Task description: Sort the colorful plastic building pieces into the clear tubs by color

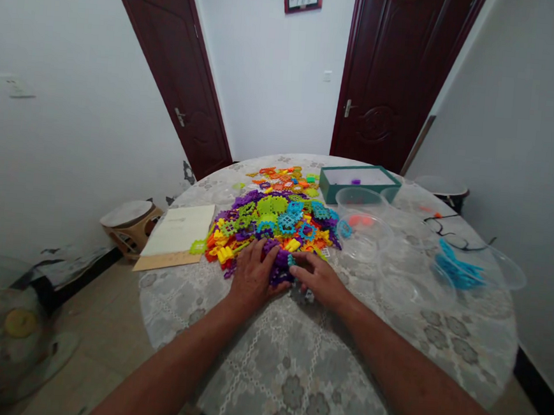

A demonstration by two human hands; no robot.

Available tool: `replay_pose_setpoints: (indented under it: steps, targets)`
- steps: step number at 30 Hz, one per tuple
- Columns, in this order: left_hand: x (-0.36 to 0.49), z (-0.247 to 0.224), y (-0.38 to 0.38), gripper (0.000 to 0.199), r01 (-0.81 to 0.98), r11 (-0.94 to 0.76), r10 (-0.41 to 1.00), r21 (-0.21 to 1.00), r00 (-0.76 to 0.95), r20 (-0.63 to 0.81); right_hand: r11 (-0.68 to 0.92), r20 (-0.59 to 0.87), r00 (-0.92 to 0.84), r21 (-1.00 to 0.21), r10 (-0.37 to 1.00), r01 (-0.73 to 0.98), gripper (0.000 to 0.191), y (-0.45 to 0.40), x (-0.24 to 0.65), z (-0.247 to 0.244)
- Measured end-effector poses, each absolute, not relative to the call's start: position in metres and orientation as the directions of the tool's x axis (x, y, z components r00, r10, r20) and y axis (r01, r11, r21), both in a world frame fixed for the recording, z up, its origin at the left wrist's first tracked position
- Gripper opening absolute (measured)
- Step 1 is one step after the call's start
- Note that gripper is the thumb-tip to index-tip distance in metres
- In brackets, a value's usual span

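At the near edge of a heap of colourful plastic interlocking pieces (272, 208), my left hand (254, 271) curls around a cluster of purple interlocking pieces (280, 266). Its thumb lies along the near side of the cluster. My right hand (322, 279) comes in from the right, with thumb and fingers closed on a small teal interlocking piece (291, 260) against the cluster's right side. Parts of both pieces are hidden by my fingers. Yellow, orange, green and blue pieces lie just beyond my hands.
Clear plastic tubs (364, 235) stand to the right, one with blue pieces (459, 266) in it. Behind them are a green box (329, 185) and eyeglasses (463, 242). An open notebook (179, 228) lies left on the round table (292, 375). A fan (12, 334) stands at lower left.
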State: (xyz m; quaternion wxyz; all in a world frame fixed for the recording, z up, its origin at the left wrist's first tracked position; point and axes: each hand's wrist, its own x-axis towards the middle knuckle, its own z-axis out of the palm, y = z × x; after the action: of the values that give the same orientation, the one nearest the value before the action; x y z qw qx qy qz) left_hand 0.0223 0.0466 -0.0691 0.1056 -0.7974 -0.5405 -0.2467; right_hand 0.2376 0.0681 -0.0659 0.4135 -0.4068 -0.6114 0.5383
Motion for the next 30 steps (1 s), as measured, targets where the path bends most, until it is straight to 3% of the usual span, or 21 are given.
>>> replay_pose_setpoints:
  steps: [5, 20, 30]
  targets:
    - [0.034, -0.061, 0.068, 0.065, 0.933, -0.34, 0.823, 0.116, 0.235, 0.517, 0.029, 0.043, -0.285, -0.998, 0.958, -0.052, 0.035, 0.071, 0.24, -0.066]
    - [0.05, -0.058, 0.096, 0.068, 0.934, -0.316, 0.849, 0.17, 0.198, 0.489, -0.058, 0.003, -0.197, -0.952, 0.98, -0.3, 0.044, 0.092, 0.241, -0.079]
    - [0.026, -0.052, 0.088, 0.039, 0.789, -0.566, 0.779, 0.237, 0.418, 0.468, -0.119, -0.05, -0.178, -0.906, 0.983, -0.406, 0.041, 0.089, 0.241, -0.069]
